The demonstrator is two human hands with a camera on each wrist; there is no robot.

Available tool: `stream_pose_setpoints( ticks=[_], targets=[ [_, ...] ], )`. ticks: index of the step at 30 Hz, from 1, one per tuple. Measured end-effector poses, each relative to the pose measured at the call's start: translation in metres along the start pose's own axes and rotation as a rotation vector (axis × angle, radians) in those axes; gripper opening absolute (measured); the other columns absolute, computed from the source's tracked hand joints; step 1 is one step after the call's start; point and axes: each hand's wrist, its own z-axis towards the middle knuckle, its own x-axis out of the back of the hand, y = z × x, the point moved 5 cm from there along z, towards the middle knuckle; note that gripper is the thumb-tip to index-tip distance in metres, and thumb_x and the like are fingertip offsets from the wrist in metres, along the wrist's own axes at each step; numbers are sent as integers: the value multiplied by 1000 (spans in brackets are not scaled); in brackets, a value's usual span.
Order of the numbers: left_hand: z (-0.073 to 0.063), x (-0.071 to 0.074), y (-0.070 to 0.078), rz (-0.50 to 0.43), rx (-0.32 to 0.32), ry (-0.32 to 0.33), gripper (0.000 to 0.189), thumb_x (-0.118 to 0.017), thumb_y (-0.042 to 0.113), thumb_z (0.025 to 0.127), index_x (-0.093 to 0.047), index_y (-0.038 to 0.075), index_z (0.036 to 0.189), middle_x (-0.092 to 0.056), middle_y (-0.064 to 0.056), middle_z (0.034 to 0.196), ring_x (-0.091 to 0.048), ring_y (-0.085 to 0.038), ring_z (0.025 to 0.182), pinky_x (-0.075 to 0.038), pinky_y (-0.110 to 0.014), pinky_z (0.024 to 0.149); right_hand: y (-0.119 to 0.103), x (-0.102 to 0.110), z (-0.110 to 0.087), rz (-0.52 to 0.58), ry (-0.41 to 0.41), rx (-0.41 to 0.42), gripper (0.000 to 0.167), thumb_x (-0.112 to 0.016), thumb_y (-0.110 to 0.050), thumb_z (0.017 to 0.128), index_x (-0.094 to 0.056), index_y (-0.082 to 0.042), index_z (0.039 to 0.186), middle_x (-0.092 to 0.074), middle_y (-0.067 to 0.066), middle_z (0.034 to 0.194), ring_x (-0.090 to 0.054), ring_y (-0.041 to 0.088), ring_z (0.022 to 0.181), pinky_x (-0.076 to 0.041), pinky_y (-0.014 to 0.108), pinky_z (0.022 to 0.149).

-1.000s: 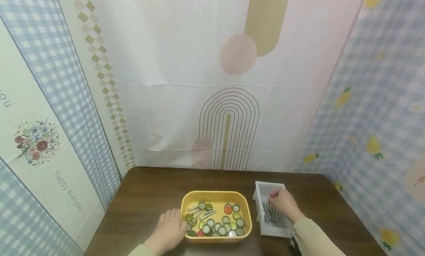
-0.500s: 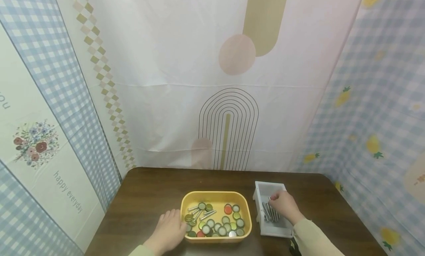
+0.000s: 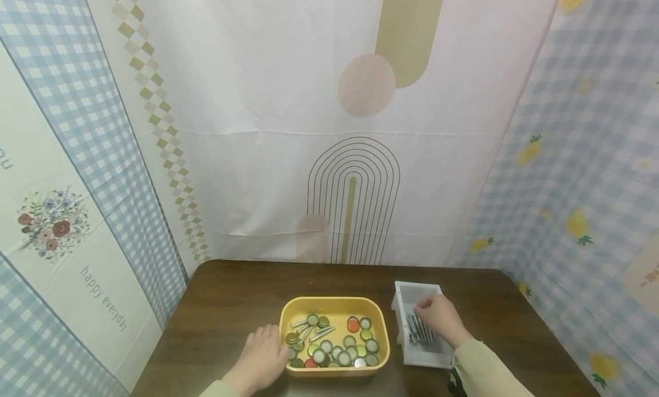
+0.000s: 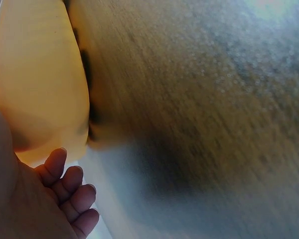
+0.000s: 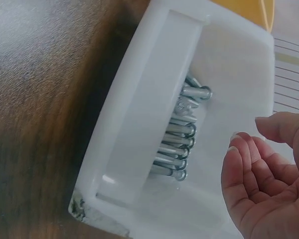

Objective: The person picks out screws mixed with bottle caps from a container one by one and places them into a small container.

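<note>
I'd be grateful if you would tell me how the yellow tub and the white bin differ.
The yellow tub has broadly rounded corners, while the white bin is more angular. The tub's longer side runs left to right; the bin's runs front to back. The tub holds bottle caps along with metal bolts, whereas only bolts show in the bin. Both stand open-topped on the brown table.

Silver bolts [image 5: 182, 129] gleam against a white bin [image 5: 134, 99]; red, green and olive-gold caps [image 3: 351, 341] brighten a yellow tub [image 3: 334, 372], with dark brown table [image 3: 242, 294] and blue-and-white checked cloth [image 3: 592, 174].
</note>
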Motion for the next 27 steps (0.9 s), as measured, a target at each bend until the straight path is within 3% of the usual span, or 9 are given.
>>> stream_pose_setpoints(
  ticks=[9, 16, 20, 27],
  targets=[
    [-1, 3, 1, 5, -12, 1, 19, -48, 22, 92, -52, 4, 92, -40, -1, 81, -38, -20, 78, -34, -46, 78, -20, 1, 0, 75, -4, 21, 27, -68, -29, 89, -69, -3, 95, -67, 4, 88, -61, 19, 80, -51, 44, 73],
    [0, 5, 1, 5, -13, 12, 19, -49, 22, 92, -52, 3, 93, -41, -1, 81, -39, -20, 79, -34, -45, 78, -51, -9, 2, 190, 44, 130, 22, -73, -30, 85, -72, -10, 93, -67, 0, 86, -61, 14, 79, -51, 36, 73],
    [0, 4, 0, 4, -15, 13, 20, -49, 22, 91, -53, 3, 94, -42, -1, 82, -40, -20, 80, -34, -46, 79, -71, -25, 2, 239, -26, 184, 19, -74, -31, 85, -72, -14, 94, -66, -4, 87, -61, 12, 80, -51, 33, 70],
    [1, -2, -1, -2, -23, 7, 19, -50, 22, 90, -53, 3, 95, -42, -1, 81, -40, -20, 80, -35, -47, 80, -104, -57, 1, 220, -178, 304, 21, -74, -31, 83, -72, -14, 96, -67, -6, 88, -61, 11, 81, -51, 34, 75]
  ],
)
